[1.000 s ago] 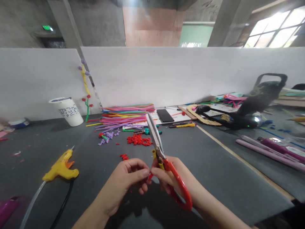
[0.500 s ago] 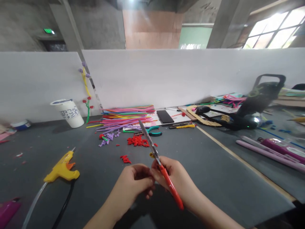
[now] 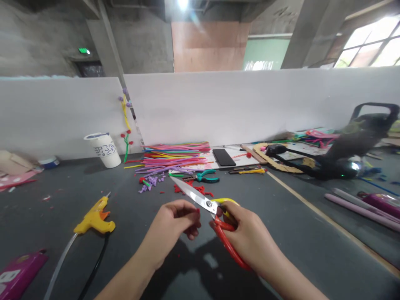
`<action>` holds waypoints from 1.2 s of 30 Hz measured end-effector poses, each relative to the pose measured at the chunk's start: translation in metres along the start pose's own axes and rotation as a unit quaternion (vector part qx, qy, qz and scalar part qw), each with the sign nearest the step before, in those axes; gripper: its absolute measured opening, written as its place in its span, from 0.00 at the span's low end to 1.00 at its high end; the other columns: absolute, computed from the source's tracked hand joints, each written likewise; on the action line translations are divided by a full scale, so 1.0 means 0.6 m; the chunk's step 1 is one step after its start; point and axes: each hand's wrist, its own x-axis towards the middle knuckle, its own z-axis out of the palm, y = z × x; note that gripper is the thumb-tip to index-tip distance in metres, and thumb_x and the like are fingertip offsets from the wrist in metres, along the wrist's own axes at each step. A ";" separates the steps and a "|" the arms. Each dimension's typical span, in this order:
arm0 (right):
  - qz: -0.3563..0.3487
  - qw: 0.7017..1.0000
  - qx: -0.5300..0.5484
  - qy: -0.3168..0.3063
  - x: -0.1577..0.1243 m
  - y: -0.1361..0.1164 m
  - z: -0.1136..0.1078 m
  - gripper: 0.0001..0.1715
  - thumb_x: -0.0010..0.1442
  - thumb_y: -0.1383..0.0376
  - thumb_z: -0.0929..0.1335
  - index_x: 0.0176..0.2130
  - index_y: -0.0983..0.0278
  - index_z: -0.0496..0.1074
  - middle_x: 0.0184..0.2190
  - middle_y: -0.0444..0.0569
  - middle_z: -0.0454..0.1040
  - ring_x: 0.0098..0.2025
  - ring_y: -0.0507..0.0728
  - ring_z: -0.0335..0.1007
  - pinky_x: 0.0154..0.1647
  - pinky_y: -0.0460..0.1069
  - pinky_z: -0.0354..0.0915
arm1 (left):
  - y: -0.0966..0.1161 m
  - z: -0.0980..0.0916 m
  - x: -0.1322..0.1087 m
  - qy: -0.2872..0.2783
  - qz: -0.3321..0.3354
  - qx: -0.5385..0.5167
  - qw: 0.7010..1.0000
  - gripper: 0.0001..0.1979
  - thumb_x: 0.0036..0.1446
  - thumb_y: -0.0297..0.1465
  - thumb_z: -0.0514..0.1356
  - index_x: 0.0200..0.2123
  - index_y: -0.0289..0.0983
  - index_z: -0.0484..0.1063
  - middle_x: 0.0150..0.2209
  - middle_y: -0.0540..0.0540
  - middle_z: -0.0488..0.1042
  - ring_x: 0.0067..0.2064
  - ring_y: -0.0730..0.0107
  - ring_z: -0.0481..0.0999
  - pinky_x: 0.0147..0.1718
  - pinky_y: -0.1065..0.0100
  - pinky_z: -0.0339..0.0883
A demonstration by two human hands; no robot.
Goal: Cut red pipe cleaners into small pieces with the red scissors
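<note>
My right hand (image 3: 242, 231) is wrapped round the handles of a pair of scissors (image 3: 200, 197), one handle red and the other yellow. Their blades look closed and point up and left over the table. Close by on the left, my left hand (image 3: 175, 227) pinches a tiny red piece (image 3: 198, 211) between thumb and fingertips; most of it is hidden. Beyond the blades lie a heap of short red pieces (image 3: 203, 191), partly covered by the scissors, and small purple pieces (image 3: 151, 182). Teal-handled pliers (image 3: 208, 176) rest just behind the red heap.
A yellow glue gun (image 3: 95, 218) with its cable lies left. Behind are a white cup (image 3: 104, 151), bundled pipe cleaners (image 3: 178, 155), a black phone (image 3: 224, 157) and a white partition (image 3: 206, 108). To the right, a black device (image 3: 331, 154) and pale purple rods (image 3: 359, 210) lie on the table.
The scissors have turned in my right hand, so their flat side and both handles now show. A red tip has come into sight in my left fingers. The view has shifted left.
</note>
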 end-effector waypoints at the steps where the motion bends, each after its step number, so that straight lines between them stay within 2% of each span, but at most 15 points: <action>1: 0.001 0.999 -0.037 0.001 -0.001 0.001 -0.006 0.08 0.48 0.60 0.64 0.24 0.62 0.62 0.18 0.40 0.62 0.19 0.50 0.53 0.19 0.43 0.49 | 0.000 -0.006 0.001 0.013 0.016 -0.017 1.000 0.04 0.45 0.29 0.60 0.24 0.33 0.70 0.20 0.48 0.72 0.21 0.74 0.69 0.21 0.73 0.63; 3: 0.004 0.996 -0.085 -0.008 -0.004 0.002 -0.016 0.12 0.47 0.56 0.66 0.26 0.62 0.63 0.18 0.41 0.64 0.19 0.50 0.55 0.20 0.44 0.50 | -0.004 -0.017 0.001 0.034 0.028 -0.072 0.996 0.04 0.46 0.29 0.60 0.25 0.33 0.69 0.21 0.48 0.72 0.22 0.75 0.69 0.22 0.74 0.63; 7: 0.012 0.990 -0.137 -0.028 -0.012 0.004 -0.024 0.20 0.47 0.48 0.64 0.24 0.62 0.63 0.20 0.43 0.66 0.20 0.52 0.58 0.21 0.45 0.51 | -0.009 -0.024 -0.009 0.040 0.016 -0.161 0.986 0.03 0.45 0.27 0.61 0.25 0.34 0.69 0.22 0.49 0.73 0.22 0.77 0.69 0.22 0.76 0.63; 13: -0.003 0.989 -0.135 -0.063 -0.027 0.004 -0.015 0.16 0.45 0.53 0.68 0.27 0.61 0.63 0.22 0.42 0.68 0.23 0.52 0.62 0.22 0.44 0.53 | -0.004 -0.024 -0.016 0.041 0.020 -0.207 0.977 0.01 0.46 0.25 0.60 0.24 0.34 0.70 0.23 0.49 0.73 0.23 0.78 0.70 0.24 0.76 0.64; 21: -0.140 0.965 -0.221 0.006 -0.041 0.014 0.009 0.21 0.49 0.47 0.63 0.25 0.62 0.64 0.20 0.44 0.69 0.18 0.52 0.62 0.18 0.45 0.51 | -0.011 -0.018 -0.023 0.060 0.044 -0.255 0.964 0.04 0.45 0.23 0.61 0.26 0.35 0.73 0.25 0.50 0.73 0.26 0.78 0.69 0.28 0.76 0.64; 27: -0.144 0.954 -0.261 0.038 -0.044 0.013 0.014 0.21 0.49 0.47 0.63 0.24 0.62 0.64 0.19 0.45 0.69 0.19 0.53 0.64 0.19 0.45 0.51 | -0.010 -0.015 -0.027 0.076 0.046 -0.246 0.965 0.01 0.46 0.25 0.60 0.25 0.35 0.73 0.23 0.51 0.70 0.24 0.79 0.66 0.26 0.78 0.62; 36: -0.153 0.953 -0.261 0.035 -0.044 0.014 0.019 0.22 0.48 0.46 0.63 0.23 0.62 0.63 0.18 0.45 0.68 0.18 0.53 0.64 0.18 0.45 0.51 | -0.005 -0.017 -0.028 0.078 0.050 -0.251 0.964 0.02 0.45 0.23 0.59 0.25 0.35 0.71 0.23 0.51 0.70 0.23 0.79 0.66 0.24 0.78 0.61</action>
